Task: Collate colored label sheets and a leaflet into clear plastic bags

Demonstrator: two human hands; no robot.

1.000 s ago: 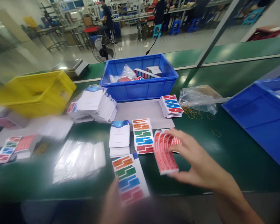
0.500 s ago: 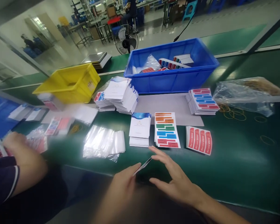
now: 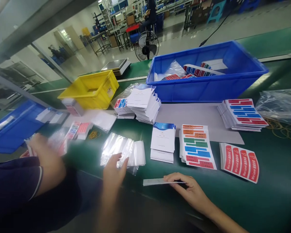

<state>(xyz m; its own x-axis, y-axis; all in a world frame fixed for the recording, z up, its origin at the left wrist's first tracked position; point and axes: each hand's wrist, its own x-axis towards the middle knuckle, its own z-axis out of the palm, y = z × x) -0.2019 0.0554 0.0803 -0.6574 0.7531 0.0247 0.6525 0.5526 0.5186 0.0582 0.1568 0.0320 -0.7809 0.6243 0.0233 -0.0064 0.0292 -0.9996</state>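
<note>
I have the right hand point(image 3: 190, 191) clamped on the right end of the thin paper set point(image 3: 154, 182), free end projecting left. The left hand point(image 3: 113, 173), fingers parted, is at the clear bags point(image 3: 138, 153).

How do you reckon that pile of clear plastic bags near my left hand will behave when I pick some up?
The clear plastic bags look thin and creased, so probably floppy and light. Their glossy sheen suggests they might slip over one another, and the uneven, overlapping edges could make lifting just one fiddly.
</note>
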